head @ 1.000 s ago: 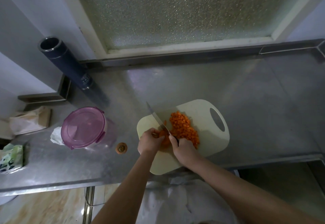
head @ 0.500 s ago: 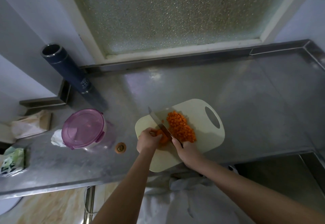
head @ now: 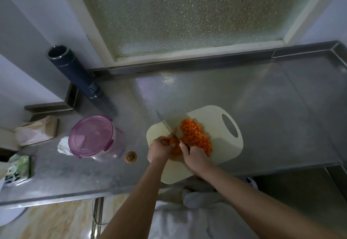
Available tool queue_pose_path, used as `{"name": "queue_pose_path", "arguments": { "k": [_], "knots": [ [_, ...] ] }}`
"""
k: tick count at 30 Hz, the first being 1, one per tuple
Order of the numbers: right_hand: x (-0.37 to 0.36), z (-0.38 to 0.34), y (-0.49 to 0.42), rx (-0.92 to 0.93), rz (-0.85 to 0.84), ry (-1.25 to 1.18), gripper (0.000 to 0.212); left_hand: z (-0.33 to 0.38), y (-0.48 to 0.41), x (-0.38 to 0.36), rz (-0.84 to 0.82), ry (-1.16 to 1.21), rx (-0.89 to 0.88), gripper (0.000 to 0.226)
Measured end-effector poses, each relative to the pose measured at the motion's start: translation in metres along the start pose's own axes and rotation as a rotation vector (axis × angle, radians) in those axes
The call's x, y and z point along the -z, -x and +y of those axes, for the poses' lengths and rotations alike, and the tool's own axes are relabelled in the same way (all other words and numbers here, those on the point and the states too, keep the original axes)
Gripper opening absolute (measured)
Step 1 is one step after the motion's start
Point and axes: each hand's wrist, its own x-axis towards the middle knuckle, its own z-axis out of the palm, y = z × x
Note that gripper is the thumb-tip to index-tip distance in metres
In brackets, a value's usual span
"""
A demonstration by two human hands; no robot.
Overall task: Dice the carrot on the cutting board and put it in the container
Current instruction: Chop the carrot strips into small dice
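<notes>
A cream cutting board (head: 216, 126) lies on the steel counter, its handle hole to the right. A heap of diced carrot (head: 195, 136) sits in its middle. My left hand (head: 159, 149) pins the uncut carrot strips (head: 173, 142) at the board's left. My right hand (head: 195, 157) grips a knife (head: 166, 125) by the handle, its blade pointing up-left across the strips. A round container with a purple lid (head: 91, 136), closed, stands left of the board.
A carrot end (head: 130, 156) lies on the counter between container and board. A dark tall cylinder (head: 73, 71) leans at the back left. Paper bag (head: 37, 131), crumpled tissue (head: 63, 146) and a green packet (head: 17, 169) sit far left. A frosted window (head: 187, 13) is behind.
The knife keeps chopping at the carrot strips by my left hand, the blade now lifted slightly. The camera view has shifted a little.
</notes>
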Motion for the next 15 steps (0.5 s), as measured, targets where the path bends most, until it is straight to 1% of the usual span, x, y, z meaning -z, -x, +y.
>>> {"name": "queue_pose_path", "arguments": {
  "k": [4,10,15],
  "knots": [
    [0.017,-0.001,-0.008,-0.006,-0.033,-0.077,0.061,0.0,0.002,0.0,0.0,0.006,-0.022,0.015],
    [0.023,0.0,0.001,0.056,-0.034,-0.144,0.058,0.002,0.003,0.0,0.021,-0.037,-0.002,0.027],
    [0.024,0.004,0.009,0.046,-0.074,-0.136,0.059,0.002,0.003,-0.001,0.023,-0.059,0.003,0.023]
  ]
}}
